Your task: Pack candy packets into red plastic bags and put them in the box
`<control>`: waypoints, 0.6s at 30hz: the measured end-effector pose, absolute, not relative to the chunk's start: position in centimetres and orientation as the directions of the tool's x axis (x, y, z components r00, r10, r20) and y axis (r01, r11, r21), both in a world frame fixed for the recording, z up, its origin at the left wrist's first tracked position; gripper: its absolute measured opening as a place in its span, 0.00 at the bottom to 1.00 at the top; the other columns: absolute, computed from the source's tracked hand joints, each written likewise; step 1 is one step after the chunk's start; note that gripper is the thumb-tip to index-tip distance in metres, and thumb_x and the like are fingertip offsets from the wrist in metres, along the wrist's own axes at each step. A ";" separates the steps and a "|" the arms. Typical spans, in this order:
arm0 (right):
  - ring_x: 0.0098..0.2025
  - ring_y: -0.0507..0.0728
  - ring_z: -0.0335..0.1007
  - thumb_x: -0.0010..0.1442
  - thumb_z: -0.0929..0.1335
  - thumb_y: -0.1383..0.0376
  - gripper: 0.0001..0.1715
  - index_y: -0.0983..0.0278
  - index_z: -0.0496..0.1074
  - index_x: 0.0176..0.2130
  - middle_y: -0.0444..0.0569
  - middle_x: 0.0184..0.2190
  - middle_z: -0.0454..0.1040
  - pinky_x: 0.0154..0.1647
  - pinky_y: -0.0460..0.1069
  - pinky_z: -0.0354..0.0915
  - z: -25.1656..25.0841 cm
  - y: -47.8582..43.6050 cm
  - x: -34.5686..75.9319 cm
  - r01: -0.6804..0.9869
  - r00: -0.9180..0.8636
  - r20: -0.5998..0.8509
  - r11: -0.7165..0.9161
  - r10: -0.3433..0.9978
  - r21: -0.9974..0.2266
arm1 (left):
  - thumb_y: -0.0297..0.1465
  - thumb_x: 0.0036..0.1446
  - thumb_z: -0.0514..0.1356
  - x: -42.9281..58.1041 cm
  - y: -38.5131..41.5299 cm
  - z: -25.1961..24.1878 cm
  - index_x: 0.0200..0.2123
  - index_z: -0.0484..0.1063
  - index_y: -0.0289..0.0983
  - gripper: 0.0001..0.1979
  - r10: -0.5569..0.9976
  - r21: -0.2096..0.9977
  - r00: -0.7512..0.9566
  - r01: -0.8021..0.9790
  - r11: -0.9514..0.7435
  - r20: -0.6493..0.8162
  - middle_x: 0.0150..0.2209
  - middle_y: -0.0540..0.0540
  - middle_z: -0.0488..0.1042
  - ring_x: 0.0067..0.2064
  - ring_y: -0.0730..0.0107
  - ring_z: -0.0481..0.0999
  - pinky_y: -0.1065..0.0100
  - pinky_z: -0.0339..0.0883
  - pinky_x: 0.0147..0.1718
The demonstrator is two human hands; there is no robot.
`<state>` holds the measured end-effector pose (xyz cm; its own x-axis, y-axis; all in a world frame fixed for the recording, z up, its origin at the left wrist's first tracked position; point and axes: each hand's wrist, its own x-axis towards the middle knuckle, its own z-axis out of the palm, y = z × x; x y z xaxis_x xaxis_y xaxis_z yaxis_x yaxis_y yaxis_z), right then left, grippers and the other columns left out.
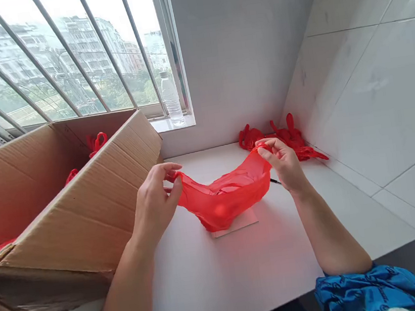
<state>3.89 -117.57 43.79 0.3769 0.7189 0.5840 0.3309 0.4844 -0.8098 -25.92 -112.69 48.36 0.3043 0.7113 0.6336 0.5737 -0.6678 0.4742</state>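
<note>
A red plastic bag (pixel 228 198) is stretched sideways between my two hands over the white table. My left hand (pixel 156 198) pinches its left end between thumb and fingers. At the other end, my right hand (pixel 280 161) grips the bag's upper right corner. The bag sags in the middle, and folded red layers show inside its mouth. Partly hidden beneath it, a flat pale piece (pixel 239 223) lies on the table. A thin dark object (pixel 275 181) pokes out by my right hand; I cannot tell what it is.
A large open cardboard box (pixel 83 202) with red bags inside stands on the left. More red plastic bags (pixel 291 137) lie in the back right corner. On the sill of the barred window is a clear water bottle (pixel 171 99). A tiled wall (pixel 387 101) bounds the right side.
</note>
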 end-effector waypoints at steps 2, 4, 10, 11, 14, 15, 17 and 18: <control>0.53 0.60 0.70 0.63 0.65 0.50 0.15 0.58 0.67 0.39 0.51 0.54 0.72 0.51 0.55 0.68 45.4 -117.2 3.5 0.254 0.382 0.566 0.505 0.731 -0.825 | 0.34 0.62 0.57 -25.3 -112.6 49.5 0.47 0.71 0.42 0.10 0.671 0.530 0.157 0.495 -0.688 0.724 0.41 0.47 0.75 0.40 0.70 0.75 0.72 0.70 0.31; 0.52 0.60 0.72 0.65 0.63 0.48 0.17 0.57 0.66 0.42 0.51 0.54 0.72 0.48 0.55 0.69 46.4 -116.6 2.7 0.218 0.384 0.572 0.530 0.725 -0.819 | 0.34 0.62 0.59 -24.5 -112.4 50.4 0.47 0.71 0.42 0.10 0.640 0.552 0.068 0.443 -0.707 0.765 0.40 0.47 0.75 0.41 0.69 0.75 0.71 0.71 0.32; 0.52 0.58 0.73 0.63 0.66 0.48 0.27 0.53 0.63 0.57 0.51 0.53 0.71 0.55 0.56 0.68 46.7 -115.3 -0.8 0.144 0.214 0.643 0.627 0.736 -0.766 | 0.36 0.62 0.60 -22.4 -111.5 50.4 0.46 0.72 0.41 0.10 0.646 0.589 0.131 0.307 -0.748 0.752 0.40 0.47 0.75 0.43 0.68 0.76 0.68 0.72 0.39; 0.51 0.58 0.72 0.62 0.68 0.48 0.29 0.54 0.63 0.59 0.51 0.54 0.71 0.57 0.57 0.67 46.8 -115.3 -1.3 0.171 0.149 0.643 0.621 0.752 -0.765 | 0.36 0.62 0.60 -22.1 -111.4 50.1 0.46 0.72 0.41 0.10 0.655 0.602 0.158 0.282 -0.747 0.739 0.39 0.47 0.75 0.43 0.68 0.76 0.68 0.72 0.40; 0.57 0.59 0.68 0.60 0.71 0.50 0.34 0.53 0.62 0.62 0.51 0.58 0.69 0.62 0.59 0.62 47.1 -116.0 -1.3 0.307 -0.012 0.607 0.581 0.795 -0.754 | 0.37 0.63 0.60 -21.7 -111.1 49.1 0.48 0.71 0.41 0.12 0.674 0.642 0.193 0.204 -0.739 0.713 0.41 0.45 0.75 0.44 0.67 0.76 0.67 0.72 0.42; 0.60 0.61 0.65 0.60 0.71 0.51 0.37 0.52 0.60 0.64 0.51 0.61 0.66 0.63 0.59 0.61 47.1 -116.4 -0.9 0.358 -0.057 0.574 0.553 0.817 -0.752 | 0.38 0.63 0.60 -21.7 -111.0 48.7 0.51 0.69 0.42 0.15 0.672 0.647 0.192 0.181 -0.741 0.716 0.45 0.44 0.74 0.46 0.66 0.76 0.65 0.72 0.45; 0.66 0.63 0.59 0.57 0.73 0.50 0.44 0.49 0.55 0.67 0.51 0.66 0.59 0.63 0.61 0.61 47.0 -117.2 0.6 0.460 -0.140 0.468 0.476 0.872 -0.749 | 0.40 0.62 0.60 -22.2 -110.7 47.9 0.61 0.60 0.44 0.25 0.670 0.647 0.226 0.175 -0.742 0.707 0.56 0.40 0.70 0.55 0.62 0.73 0.61 0.70 0.52; 0.67 0.65 0.56 0.56 0.74 0.50 0.48 0.49 0.54 0.68 0.51 0.68 0.57 0.63 0.61 0.61 46.9 -117.5 1.5 0.508 -0.171 0.406 0.433 0.898 -0.745 | 0.41 0.61 0.61 -22.6 -110.4 47.4 0.65 0.53 0.46 0.32 0.682 0.651 0.274 0.206 -0.730 0.678 0.62 0.39 0.65 0.61 0.59 0.68 0.58 0.67 0.56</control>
